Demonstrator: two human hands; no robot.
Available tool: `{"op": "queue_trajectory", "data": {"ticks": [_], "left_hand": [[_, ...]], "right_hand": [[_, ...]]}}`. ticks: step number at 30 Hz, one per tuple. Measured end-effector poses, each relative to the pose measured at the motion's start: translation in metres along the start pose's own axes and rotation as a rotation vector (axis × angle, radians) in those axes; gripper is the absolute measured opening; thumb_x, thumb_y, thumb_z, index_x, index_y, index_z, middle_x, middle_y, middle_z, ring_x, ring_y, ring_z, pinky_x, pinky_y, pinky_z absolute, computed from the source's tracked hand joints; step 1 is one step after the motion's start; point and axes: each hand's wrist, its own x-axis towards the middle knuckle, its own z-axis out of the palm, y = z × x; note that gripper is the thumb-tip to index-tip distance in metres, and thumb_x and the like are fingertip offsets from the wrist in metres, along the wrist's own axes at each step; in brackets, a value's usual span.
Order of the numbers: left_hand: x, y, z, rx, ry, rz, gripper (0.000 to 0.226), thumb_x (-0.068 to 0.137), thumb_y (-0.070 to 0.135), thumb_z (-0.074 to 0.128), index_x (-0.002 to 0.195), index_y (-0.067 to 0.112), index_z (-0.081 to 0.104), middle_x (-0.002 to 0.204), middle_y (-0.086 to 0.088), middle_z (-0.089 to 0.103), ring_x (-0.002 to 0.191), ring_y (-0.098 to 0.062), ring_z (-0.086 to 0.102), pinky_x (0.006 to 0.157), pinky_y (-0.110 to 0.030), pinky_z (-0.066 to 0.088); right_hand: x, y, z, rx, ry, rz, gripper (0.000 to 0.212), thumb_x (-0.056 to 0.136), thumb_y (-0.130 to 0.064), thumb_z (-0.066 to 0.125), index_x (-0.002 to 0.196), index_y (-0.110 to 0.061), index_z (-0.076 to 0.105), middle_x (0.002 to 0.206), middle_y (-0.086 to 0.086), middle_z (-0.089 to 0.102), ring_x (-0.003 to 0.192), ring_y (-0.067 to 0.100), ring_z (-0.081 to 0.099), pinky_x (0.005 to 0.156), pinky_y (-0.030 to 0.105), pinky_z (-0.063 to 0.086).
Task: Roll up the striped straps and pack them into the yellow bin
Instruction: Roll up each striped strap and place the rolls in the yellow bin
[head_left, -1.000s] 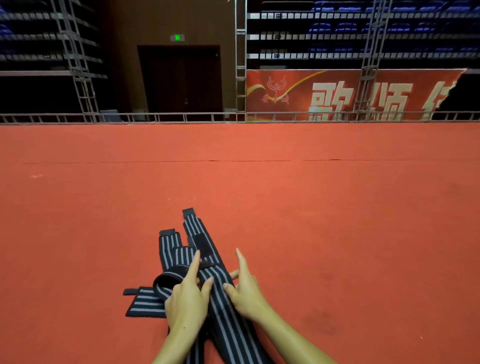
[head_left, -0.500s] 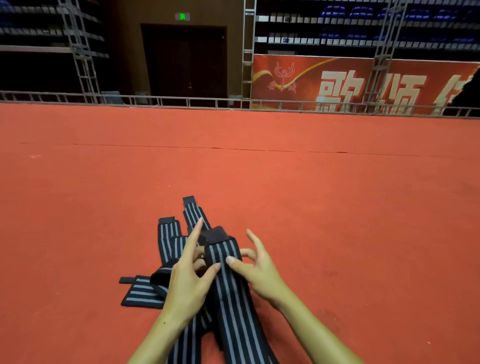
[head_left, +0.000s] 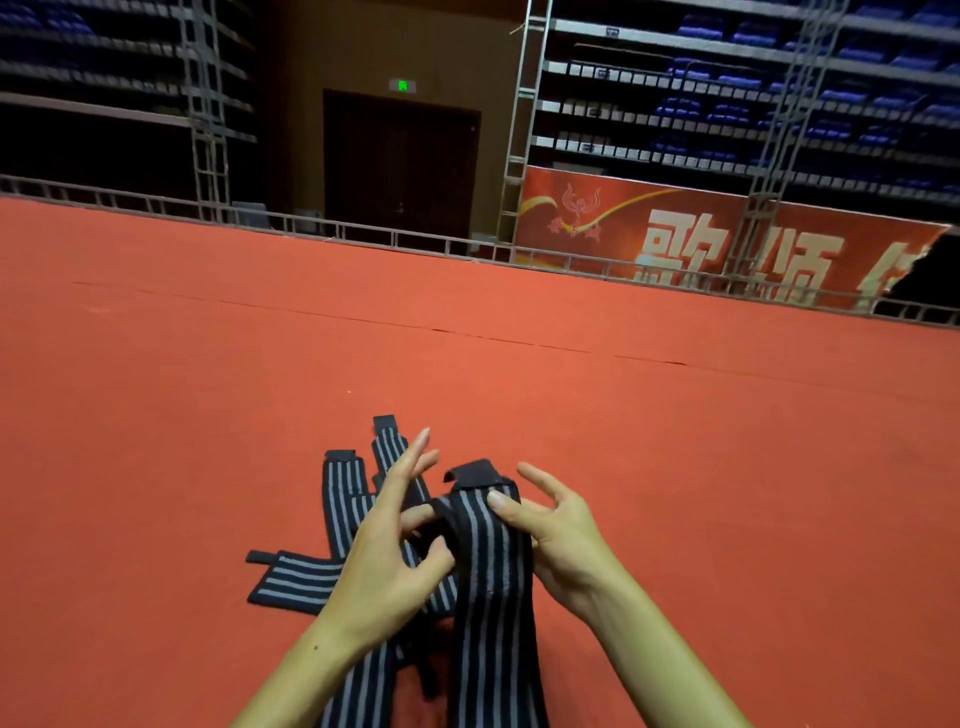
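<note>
Head view: we hold one strap (head_left: 485, 561) lifted off the red floor (head_left: 675, 467), its plain dark tab end pointing away from us, the rest running down toward us and out of the bottom edge. Right hand (head_left: 558, 540): thumb pressed on the striped face just below the tab, with the other fingers spread and curled behind it, so the end is pinched from the right side. Left hand (head_left: 387, 556): thumb and a lower finger nip the strap's left edge; the long fingers (head_left: 410, 467) stand straight and apart, clear of the cloth. We judge this two-sided pinch is there to keep the end flat and square so a first tight fold can be started at the tab; no roll is formed yet.

Other straps (head_left: 343, 499) lie loose on the floor under and beyond the left hand, overlapping, one lying crosswise at the left. They seem left fanned out so each can be picked singly.

Yellow bin: not in view; we cannot tell where it stands. Packing not begun, by our reading
</note>
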Motion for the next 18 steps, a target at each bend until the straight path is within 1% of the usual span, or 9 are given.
{"op": "queue_trajectory", "data": {"ticks": [1,2,5,6,10,12,14,16,18], "left_hand": [[-0.003,-0.003,-0.002,0.009,0.024,-0.024,0.105,0.097,-0.006,0.065,0.163,0.061,0.021,0.164,0.026,0.041,0.127,-0.012,0.07,0.102,-0.041,0.06],[-0.005,-0.007,-0.003,0.038,0.052,-0.035,0.104,0.098,-0.007,0.064,0.163,0.062,0.022,0.165,0.025,0.041,0.126,-0.01,0.07,0.103,-0.041,0.06],[-0.005,-0.017,-0.005,0.181,0.124,-0.032,0.104,0.098,-0.005,0.066,0.161,0.065,0.021,0.164,0.019,0.044,0.112,-0.001,0.074,0.088,-0.023,0.06],[-0.004,-0.021,-0.004,0.223,0.139,-0.033,0.106,0.097,-0.004,0.069,0.161,0.066,0.02,0.161,0.019,0.046,0.108,0.0,0.074,0.084,-0.023,0.061],[0.001,-0.034,0.004,0.377,0.212,-0.023,0.118,0.089,-0.008,0.079,0.164,0.06,0.019,0.141,0.012,0.063,0.1,-0.003,0.074,0.078,-0.034,0.066],[0.004,-0.038,0.007,0.449,0.244,0.0,0.114,0.086,-0.011,0.079,0.165,0.052,0.025,0.143,0.008,0.065,0.104,-0.008,0.074,0.081,-0.036,0.067],[0.006,-0.04,0.006,0.488,0.248,0.032,0.106,0.086,-0.009,0.08,0.164,0.047,0.032,0.143,0.011,0.064,0.106,-0.008,0.073,0.082,-0.031,0.065],[0.004,-0.039,0.005,0.435,0.232,0.026,0.098,0.091,-0.005,0.076,0.158,0.054,0.036,0.14,0.021,0.06,0.104,-0.003,0.07,0.076,-0.02,0.059],[-0.001,-0.041,0.005,0.38,0.204,0.031,0.095,0.094,-0.004,0.072,0.153,0.061,0.037,0.14,0.027,0.055,0.104,-0.003,0.07,0.071,-0.02,0.057]], "right_hand": [[-0.002,-0.001,0.001,0.014,0.0,-0.006,0.082,0.091,-0.001,0.08,0.16,-0.014,0.038,0.115,0.019,0.08,0.106,0.033,0.079,0.081,0.039,0.064],[-0.003,-0.001,0.001,0.029,0.001,-0.012,0.081,0.092,0.001,0.079,0.16,-0.016,0.039,0.116,0.018,0.08,0.107,0.033,0.079,0.079,0.038,0.065],[-0.008,0.0,-0.001,0.062,-0.023,-0.022,0.081,0.093,0.004,0.076,0.161,-0.017,0.038,0.121,0.019,0.078,0.111,0.035,0.077,0.08,0.038,0.065],[-0.01,0.001,-0.001,0.069,-0.035,-0.017,0.081,0.093,0.004,0.076,0.161,-0.017,0.038,0.123,0.02,0.078,0.113,0.036,0.077,0.081,0.039,0.065],[-0.016,0.002,-0.004,0.068,-0.069,0.014,0.074,0.094,0.005,0.073,0.158,-0.016,0.042,0.124,0.022,0.077,0.113,0.037,0.076,0.08,0.038,0.065],[-0.018,0.003,-0.007,0.052,-0.071,0.03,0.072,0.094,0.005,0.074,0.157,-0.015,0.043,0.124,0.023,0.076,0.113,0.037,0.077,0.08,0.038,0.065],[-0.02,0.003,-0.011,0.037,-0.064,0.044,0.071,0.094,0.005,0.074,0.156,-0.014,0.044,0.123,0.023,0.077,0.109,0.035,0.078,0.079,0.038,0.065],[-0.021,0.004,-0.014,0.019,-0.053,0.044,0.069,0.095,0.004,0.074,0.155,-0.014,0.045,0.122,0.023,0.077,0.107,0.035,0.078,0.081,0.04,0.065],[-0.021,0.005,-0.015,0.001,-0.044,0.031,0.069,0.095,0.005,0.073,0.155,-0.014,0.044,0.123,0.023,0.077,0.111,0.037,0.077,0.088,0.043,0.064]]}}
